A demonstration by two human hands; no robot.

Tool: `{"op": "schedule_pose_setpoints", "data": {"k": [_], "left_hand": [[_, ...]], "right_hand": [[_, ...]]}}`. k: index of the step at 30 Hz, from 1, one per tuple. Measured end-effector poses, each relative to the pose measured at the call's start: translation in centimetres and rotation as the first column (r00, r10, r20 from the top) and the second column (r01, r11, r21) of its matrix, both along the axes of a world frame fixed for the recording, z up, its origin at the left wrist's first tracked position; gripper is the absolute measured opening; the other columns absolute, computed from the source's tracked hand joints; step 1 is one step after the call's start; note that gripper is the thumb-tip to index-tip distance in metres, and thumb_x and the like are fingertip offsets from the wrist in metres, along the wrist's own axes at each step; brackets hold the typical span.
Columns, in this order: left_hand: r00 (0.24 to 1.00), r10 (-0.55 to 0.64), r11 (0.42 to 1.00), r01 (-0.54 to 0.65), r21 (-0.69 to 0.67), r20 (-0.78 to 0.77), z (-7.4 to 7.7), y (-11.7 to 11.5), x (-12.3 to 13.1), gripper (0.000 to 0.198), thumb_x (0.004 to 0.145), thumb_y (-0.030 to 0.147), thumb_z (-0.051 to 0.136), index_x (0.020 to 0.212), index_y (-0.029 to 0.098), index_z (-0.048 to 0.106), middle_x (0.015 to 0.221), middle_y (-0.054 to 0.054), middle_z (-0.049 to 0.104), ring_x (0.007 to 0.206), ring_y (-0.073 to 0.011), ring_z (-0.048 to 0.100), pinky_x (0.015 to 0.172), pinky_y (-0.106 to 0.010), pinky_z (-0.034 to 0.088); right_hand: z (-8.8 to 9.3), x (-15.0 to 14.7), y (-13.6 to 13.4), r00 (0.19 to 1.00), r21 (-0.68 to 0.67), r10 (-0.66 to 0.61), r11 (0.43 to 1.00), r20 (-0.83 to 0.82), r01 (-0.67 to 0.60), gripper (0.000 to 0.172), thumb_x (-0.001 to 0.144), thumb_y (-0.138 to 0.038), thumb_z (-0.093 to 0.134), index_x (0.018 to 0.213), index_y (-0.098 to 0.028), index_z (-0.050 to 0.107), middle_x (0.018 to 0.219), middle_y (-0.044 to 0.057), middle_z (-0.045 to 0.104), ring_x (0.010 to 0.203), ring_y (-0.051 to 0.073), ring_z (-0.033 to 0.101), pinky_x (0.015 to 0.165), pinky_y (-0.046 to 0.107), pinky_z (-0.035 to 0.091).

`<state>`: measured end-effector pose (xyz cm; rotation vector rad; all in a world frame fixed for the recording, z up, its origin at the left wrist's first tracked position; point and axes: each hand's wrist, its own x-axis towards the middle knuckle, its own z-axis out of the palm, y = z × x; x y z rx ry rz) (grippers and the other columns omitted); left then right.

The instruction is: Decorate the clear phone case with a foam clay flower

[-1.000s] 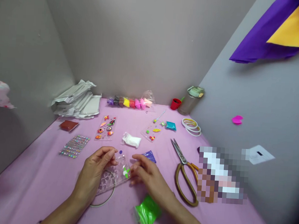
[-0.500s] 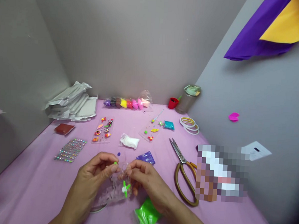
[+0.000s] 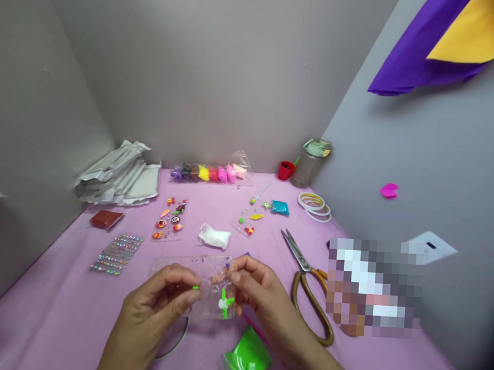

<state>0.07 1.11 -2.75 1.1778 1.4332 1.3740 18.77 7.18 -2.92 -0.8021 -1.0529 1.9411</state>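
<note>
Between the thumb and fingertips of my left hand [image 3: 156,308] is a small bright green piece of clay [image 3: 195,287]. My right hand [image 3: 261,292] pinches the right edge of a clear plastic sheet [image 3: 171,264], which faces me. A petal shape in green clay with a white centre [image 3: 224,303] sits on the sheet near my right fingers. Just below my right wrist lies a bag of green clay [image 3: 248,355]. Part of a thin ring [image 3: 174,348] shows under the sheet, beside my left wrist.
Scissors [image 3: 304,272] lie right of my hands, near tape rolls [image 3: 313,203]. Ahead are a white clay packet [image 3: 215,237], sticker sheets [image 3: 169,219] and a blue packet [image 3: 279,207]. Gem stickers [image 3: 117,255] and a brown packet [image 3: 106,219] lie left. A bottle [image 3: 311,164] stands behind.
The clear sheet has turned so more of its face shows, and the petal shape has shifted right. My right hand has moved right and now covers most of the purple packet.
</note>
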Motion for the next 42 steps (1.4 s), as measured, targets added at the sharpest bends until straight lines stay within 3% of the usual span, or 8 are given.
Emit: {"op": "schedule_pose_setpoints", "data": {"k": [9, 15, 23, 31, 42], "left_hand": [[0.998, -0.012, 0.999, 0.015, 0.047, -0.065, 0.56, 0.01, -0.07, 0.009, 0.079, 0.03, 0.076, 0.071, 0.029, 0.072, 0.075, 0.001, 0.063, 0.073, -0.0172, 0.059, 0.068, -0.021, 0.049], [0.996, -0.007, 0.998, 0.012, 0.062, -0.084, 0.9, -0.19, -0.19, 0.005, 0.075, 0.032, 0.078, 0.072, 0.029, 0.077, 0.077, -0.002, 0.068, 0.075, -0.0211, 0.063, 0.069, -0.025, 0.051], [0.993, -0.038, 0.996, 0.047, 0.082, -0.11, 0.9, -0.17, -0.09, 0.01, 0.077, 0.03, 0.077, 0.067, 0.03, 0.074, 0.072, 0.0, 0.066, 0.071, -0.0178, 0.062, 0.066, -0.022, 0.05], [0.99, -0.008, 0.997, 0.018, 0.07, -0.138, 1.0, -0.34, 0.06, 0.005, 0.074, 0.035, 0.079, 0.071, 0.031, 0.081, 0.078, -0.003, 0.075, 0.074, -0.0225, 0.069, 0.066, -0.025, 0.056], [0.992, 0.037, 0.999, -0.032, 0.038, -0.124, 0.4, -0.66, 0.29, 0.006, 0.074, 0.037, 0.08, 0.079, 0.033, 0.078, 0.083, 0.0, 0.075, 0.078, -0.019, 0.07, 0.071, -0.019, 0.057]], "right_hand": [[0.52, 0.34, -0.18, 1.0, 0.039, 0.001, 0.999, 0.007, -0.001, 0.022, 0.084, -0.035, 0.074, 0.085, -0.015, 0.064, 0.094, 0.007, 0.076, 0.058, 0.008, 0.056, 0.054, 0.019, 0.045], [0.22, 0.29, -0.05, 1.0, 0.048, -0.001, 0.999, 0.006, 0.0, 0.021, 0.084, -0.035, 0.074, 0.086, -0.015, 0.066, 0.094, 0.006, 0.075, 0.059, 0.008, 0.056, 0.054, 0.019, 0.045], [0.14, 0.31, 0.0, 1.0, 0.032, 0.019, 0.999, -0.005, -0.019, 0.021, 0.085, -0.034, 0.074, 0.086, -0.015, 0.065, 0.095, 0.006, 0.074, 0.06, 0.008, 0.057, 0.054, 0.019, 0.045], [0.28, 0.2, -0.01, 1.0, 0.0, 0.008, 1.0, -0.014, -0.008, 0.024, 0.081, -0.036, 0.077, 0.084, -0.016, 0.064, 0.09, 0.005, 0.075, 0.056, 0.008, 0.057, 0.052, 0.019, 0.044], [0.4, 0.26, -0.09, 1.0, 0.036, 0.013, 0.999, 0.003, -0.014, 0.024, 0.081, -0.036, 0.076, 0.084, -0.015, 0.064, 0.089, 0.005, 0.075, 0.056, 0.008, 0.057, 0.052, 0.019, 0.044]]}}
